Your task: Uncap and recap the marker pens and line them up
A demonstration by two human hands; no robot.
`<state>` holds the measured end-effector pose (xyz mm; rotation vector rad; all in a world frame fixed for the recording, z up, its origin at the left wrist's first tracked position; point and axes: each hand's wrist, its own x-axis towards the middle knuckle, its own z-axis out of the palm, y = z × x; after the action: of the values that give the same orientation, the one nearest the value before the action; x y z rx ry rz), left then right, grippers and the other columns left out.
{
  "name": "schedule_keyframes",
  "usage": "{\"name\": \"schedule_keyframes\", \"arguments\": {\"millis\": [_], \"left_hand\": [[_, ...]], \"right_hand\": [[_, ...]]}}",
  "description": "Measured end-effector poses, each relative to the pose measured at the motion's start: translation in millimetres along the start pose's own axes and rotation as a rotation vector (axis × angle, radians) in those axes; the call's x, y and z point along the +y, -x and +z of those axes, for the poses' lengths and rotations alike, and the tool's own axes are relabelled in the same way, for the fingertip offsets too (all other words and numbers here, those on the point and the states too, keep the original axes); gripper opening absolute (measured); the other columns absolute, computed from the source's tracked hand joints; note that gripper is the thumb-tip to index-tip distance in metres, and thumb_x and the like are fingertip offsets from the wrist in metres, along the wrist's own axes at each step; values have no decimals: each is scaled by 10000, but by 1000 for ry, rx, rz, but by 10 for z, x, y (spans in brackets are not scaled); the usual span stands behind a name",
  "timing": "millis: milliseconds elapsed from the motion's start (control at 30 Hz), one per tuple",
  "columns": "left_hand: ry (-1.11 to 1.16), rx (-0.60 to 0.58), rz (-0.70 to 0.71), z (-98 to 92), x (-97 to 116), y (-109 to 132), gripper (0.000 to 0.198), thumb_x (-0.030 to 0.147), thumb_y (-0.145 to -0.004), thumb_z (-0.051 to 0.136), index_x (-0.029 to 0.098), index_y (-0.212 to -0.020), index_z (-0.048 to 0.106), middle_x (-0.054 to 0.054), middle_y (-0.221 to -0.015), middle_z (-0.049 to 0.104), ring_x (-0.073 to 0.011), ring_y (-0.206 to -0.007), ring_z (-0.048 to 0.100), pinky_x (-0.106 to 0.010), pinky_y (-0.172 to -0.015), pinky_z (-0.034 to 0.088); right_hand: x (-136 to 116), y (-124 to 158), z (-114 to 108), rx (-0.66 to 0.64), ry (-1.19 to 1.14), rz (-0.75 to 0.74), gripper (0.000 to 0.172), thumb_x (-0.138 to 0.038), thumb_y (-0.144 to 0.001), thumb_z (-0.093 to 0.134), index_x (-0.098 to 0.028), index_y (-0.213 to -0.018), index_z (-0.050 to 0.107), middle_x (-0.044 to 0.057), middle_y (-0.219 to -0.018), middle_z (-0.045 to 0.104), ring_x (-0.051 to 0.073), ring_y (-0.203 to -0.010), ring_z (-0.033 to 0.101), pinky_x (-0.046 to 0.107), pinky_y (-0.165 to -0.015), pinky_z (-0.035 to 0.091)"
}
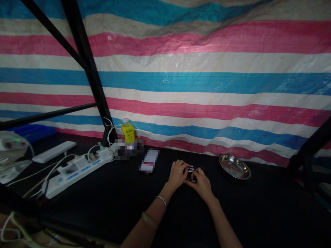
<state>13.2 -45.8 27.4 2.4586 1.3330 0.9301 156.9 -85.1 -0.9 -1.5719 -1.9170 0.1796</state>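
Note:
On the black table [116,213], a small black object with shiny, rod-like silver parts [190,169] lies between my two hands. Its kind is too small and dark to tell. My left hand [178,173] curls around its left side, fingertips against it. From the right, my right hand [201,184] closes on it with bent fingers, the thumb reaching along its near side. Another dark piece [204,169] shows just past the right fingers, partly hidden.
Right of my hands stands a shallow round metal dish [234,167]. To the left lie a blurred-out phone [149,161], a yellow bottle [128,131] and a white power strip [77,172] with cables. A striped plastic sheet [196,82] hangs behind, beside a black metal post [90,75].

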Motion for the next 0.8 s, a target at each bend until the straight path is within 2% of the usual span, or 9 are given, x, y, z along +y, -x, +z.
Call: {"name": "schedule_keyframes", "arguments": {"millis": [233, 400, 500, 600, 667, 800], "left_hand": [[-8, 9, -5, 13, -16, 1, 220, 140, -846, 454, 233, -951, 624, -23, -929, 598, -174, -912, 504, -325, -797, 346], [-8, 59, -30, -27, 7, -5, 214, 211, -879, 440, 230, -1015, 604, -31, -962, 611, -183, -927, 510, -341, -811, 339], [10, 135, -62, -69, 38, -10, 257, 289, -896, 436, 225, -1116, 553, -41, -1017, 615, -190, -961, 512, -356, -845, 328], [65, 201, -98, -90, 62, -12, 315, 343, -893, 454, 205, -1171, 504, -39, -989, 626, -183, -940, 532, -361, -866, 325], [113, 230, -108, -83, 70, -9, 303, 352, -885, 475, 194, -1141, 516, -28, -932, 636, -173, -896, 551, -358, -863, 332], [188, 236, -43, -34, 86, 5, 218, 324, -880, 489, 191, -1034, 566, -26, -898, 647, -167, -866, 568, -341, -836, 370]], "right_hand": [[32, 3, 43, 24, 38, -22, 340, -534, -794, 526, -222, -660, 539, 21, -784, 521, 163, -710, 543, 266, -609, 418], [15, 2, 23, 98, -64, 22, 361, -528, -841, 445, -225, -657, 513, 12, -737, 499, 154, -681, 519, 260, -601, 398], [-6, -33, -5, 213, -238, 80, 394, -544, -836, 437, -219, -615, 457, -9, -673, 459, 141, -652, 484, 257, -623, 389], [-25, -90, -18, 321, -525, 152, 444, -576, -808, 457, -211, -561, 404, -37, -579, 393, 117, -572, 423, 247, -585, 372], [-41, -120, -9, 316, -730, 245, 472, -617, -759, 496, -208, -542, 406, -57, -512, 353, 95, -489, 369, 233, -498, 333], [-82, -139, 24, 188, -1071, 478, 499, -679, -636, 586, -197, -568, 478, -99, -394, 291, 50, -336, 241, 205, -350, 186]]}}
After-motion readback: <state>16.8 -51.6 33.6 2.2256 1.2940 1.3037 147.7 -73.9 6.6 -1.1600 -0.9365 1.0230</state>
